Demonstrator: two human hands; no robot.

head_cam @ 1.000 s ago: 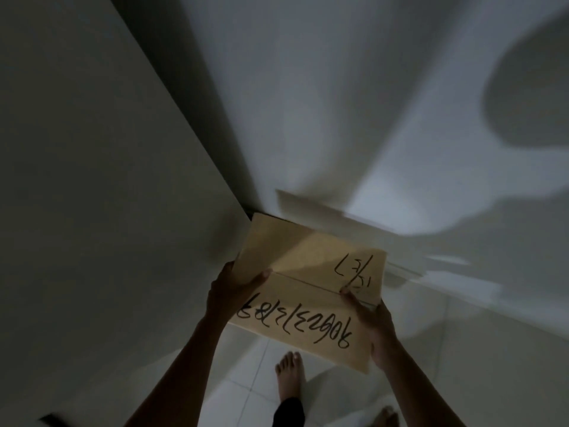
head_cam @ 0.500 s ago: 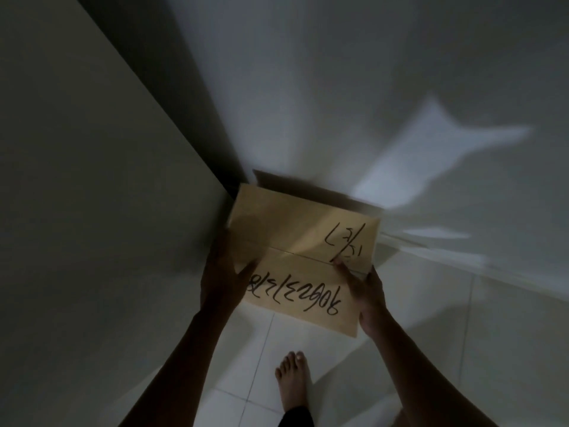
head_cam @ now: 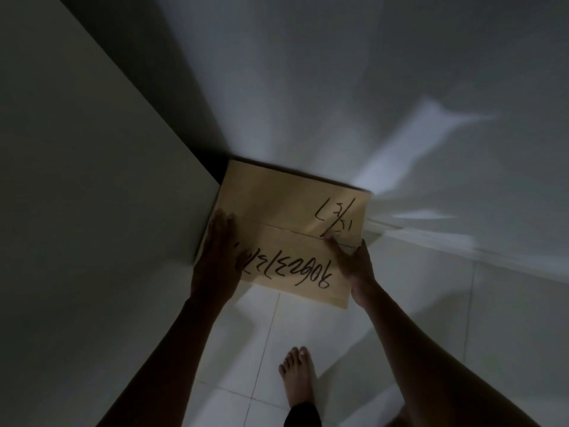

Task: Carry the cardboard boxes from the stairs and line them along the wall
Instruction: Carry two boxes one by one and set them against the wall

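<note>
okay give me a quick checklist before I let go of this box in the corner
1. Cardboard box tucked into the corner, far edge along the wall: ok.
2. Box fully resting on the floor: cannot tell.
3. Left hand flat on the top, not trapped against the side wall: ok.
4. Right hand fingers free of the underside: cannot tell.
5. Bare foot clear of the box: ok.
</note>
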